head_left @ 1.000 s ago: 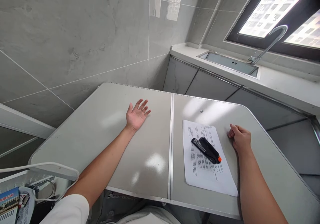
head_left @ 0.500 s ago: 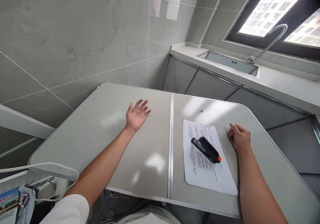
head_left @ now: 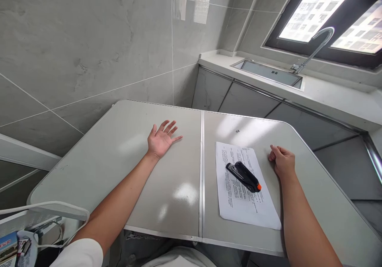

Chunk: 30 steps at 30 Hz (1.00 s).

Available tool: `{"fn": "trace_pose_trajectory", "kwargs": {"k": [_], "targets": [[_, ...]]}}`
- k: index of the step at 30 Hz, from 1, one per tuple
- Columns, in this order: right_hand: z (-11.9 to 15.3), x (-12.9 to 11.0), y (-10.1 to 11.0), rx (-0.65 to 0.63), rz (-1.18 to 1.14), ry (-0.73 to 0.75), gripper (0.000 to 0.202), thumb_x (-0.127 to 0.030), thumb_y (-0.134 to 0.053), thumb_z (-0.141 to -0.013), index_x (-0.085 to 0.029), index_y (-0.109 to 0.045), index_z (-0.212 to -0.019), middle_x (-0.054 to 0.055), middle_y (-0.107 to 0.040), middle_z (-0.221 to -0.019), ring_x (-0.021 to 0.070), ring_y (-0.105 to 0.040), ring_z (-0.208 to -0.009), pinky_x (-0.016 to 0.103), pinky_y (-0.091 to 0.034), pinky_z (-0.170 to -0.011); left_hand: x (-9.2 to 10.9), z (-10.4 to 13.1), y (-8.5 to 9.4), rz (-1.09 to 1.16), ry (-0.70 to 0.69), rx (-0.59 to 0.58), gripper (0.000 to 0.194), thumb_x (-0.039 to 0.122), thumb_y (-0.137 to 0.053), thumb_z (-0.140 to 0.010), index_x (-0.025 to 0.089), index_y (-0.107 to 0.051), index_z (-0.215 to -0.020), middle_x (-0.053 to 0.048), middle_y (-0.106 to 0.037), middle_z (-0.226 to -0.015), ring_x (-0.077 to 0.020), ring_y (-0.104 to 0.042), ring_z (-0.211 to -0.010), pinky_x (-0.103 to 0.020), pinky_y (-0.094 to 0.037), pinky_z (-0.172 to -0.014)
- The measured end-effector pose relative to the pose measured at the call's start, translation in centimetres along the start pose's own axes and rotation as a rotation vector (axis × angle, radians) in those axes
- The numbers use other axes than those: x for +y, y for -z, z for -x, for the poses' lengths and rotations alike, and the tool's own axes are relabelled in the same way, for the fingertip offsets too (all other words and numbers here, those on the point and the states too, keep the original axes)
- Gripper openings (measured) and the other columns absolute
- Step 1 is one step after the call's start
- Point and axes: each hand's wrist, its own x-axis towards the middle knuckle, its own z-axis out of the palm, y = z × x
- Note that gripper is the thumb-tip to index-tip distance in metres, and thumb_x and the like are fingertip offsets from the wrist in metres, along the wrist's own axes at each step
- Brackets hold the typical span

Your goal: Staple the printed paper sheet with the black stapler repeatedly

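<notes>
My left hand (head_left: 161,140) rests palm up on the left half of the light grey table (head_left: 167,187), fingers spread and nothing in it. To the right of the paper, my right hand (head_left: 283,159) lies closed in a loose fist on the table, with no object visible in it. Between my forearms, nearer the right one, is a white printed sheet (head_left: 253,219). On top of the sheet sits a black stapler (head_left: 244,176) with an orange end. Small staples (head_left: 237,131) lie beyond the sheet's far edge.
A metal seam (head_left: 202,179) divides the table. Behind it on the right are a counter (head_left: 334,98), a sink (head_left: 268,74) and a faucet (head_left: 319,48). A white cable (head_left: 53,204) and a basket (head_left: 25,223) are at lower left.
The fingers of my left hand have spread wider, the little finger now pointing out to the right. The whole view has shifted slightly; my right hand stays closed.
</notes>
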Motion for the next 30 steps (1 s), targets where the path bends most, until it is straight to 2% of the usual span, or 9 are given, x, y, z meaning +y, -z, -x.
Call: {"fn": "trace_pose_trajectory", "kwargs": {"k": [5, 10, 19, 26, 30], "targets": [[0.0, 0.0, -0.1, 0.0, -0.011, 0.003, 0.055, -0.046, -0.085, -0.078, -0.021, -0.044, -0.052, -0.005, -0.038, -0.05, 0.0094, -0.037, -0.046, 0.027, -0.034, -0.042, 0.0, 0.1, -0.2, -0.024, 0.031, -0.024, 0.044, 0.055, -0.049, -0.101, 0.024, -0.069, -0.124, -0.013, -0.056, -0.153, -0.0382, -0.05, -0.142, -0.077, -0.039, -0.109], [0.1, -0.2, -0.2, 0.007, -0.009, 0.007, 0.055, -0.046, -0.086, -0.077, -0.022, -0.043, -0.051, -0.006, -0.038, -0.048, 0.0091, -0.037, -0.045, 0.027, -0.034, -0.041, 0.0, 0.2, -0.4, -0.039, 0.061, -0.03, 0.045, 0.056, -0.05, -0.1, 0.024, -0.069, -0.125, -0.013, -0.055, -0.153, -0.0385, -0.047, -0.145, -0.075, -0.039, -0.11], [0.4, -0.6, -0.5, -0.009, 0.155, 0.018, 0.053, -0.049, -0.08, -0.08, -0.022, -0.044, -0.052, -0.005, -0.041, -0.047, 0.0101, -0.039, -0.045, 0.027, -0.034, -0.044, -0.2, 0.1, -0.5, -0.027, 0.086, -0.007, 0.046, 0.056, -0.052, -0.099, 0.023, -0.07, -0.124, -0.015, -0.058, -0.15, -0.0369, -0.057, -0.136, -0.065, -0.047, -0.108], [1.7, -2.2, -1.0, -0.076, 0.398, 0.153, 0.052, -0.051, -0.07, -0.09, -0.021, -0.048, -0.053, -0.004, -0.044, -0.05, 0.0112, -0.038, -0.052, 0.028, -0.032, -0.052, -0.3, 0.3, -0.6, -0.05, 0.139, -0.054, 0.047, 0.056, -0.051, -0.099, 0.022, -0.07, -0.126, -0.016, -0.057, -0.151, -0.038, -0.057, -0.135, -0.065, -0.046, -0.109], [2.1, -3.0, -2.0, -0.065, 0.523, 0.303, 0.044, -0.052, -0.067, -0.09, -0.023, -0.056, -0.059, -0.002, -0.051, -0.058, 0.0142, -0.044, -0.058, 0.03, -0.037, -0.059, -0.3, 0.3, -0.6, -0.055, 0.151, -0.063, 0.047, 0.055, -0.05, -0.1, 0.021, -0.069, -0.127, -0.016, -0.057, -0.151, -0.0378, -0.058, -0.134, -0.064, -0.047, -0.107]]}}
